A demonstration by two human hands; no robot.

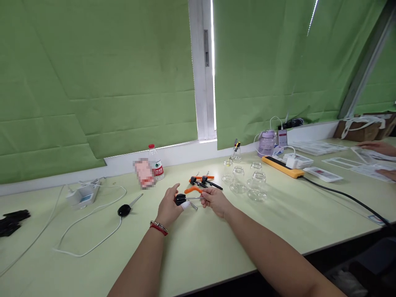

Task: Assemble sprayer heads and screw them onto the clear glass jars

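While left hand (169,205) grips handle (180,199), rear jar (236,156) holds tools (237,145).

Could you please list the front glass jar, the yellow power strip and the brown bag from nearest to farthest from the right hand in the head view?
From the right hand:
1. Front glass jar, to the hand's right.
2. Yellow power strip, farther right and back.
3. Brown bag, far right, at the back.
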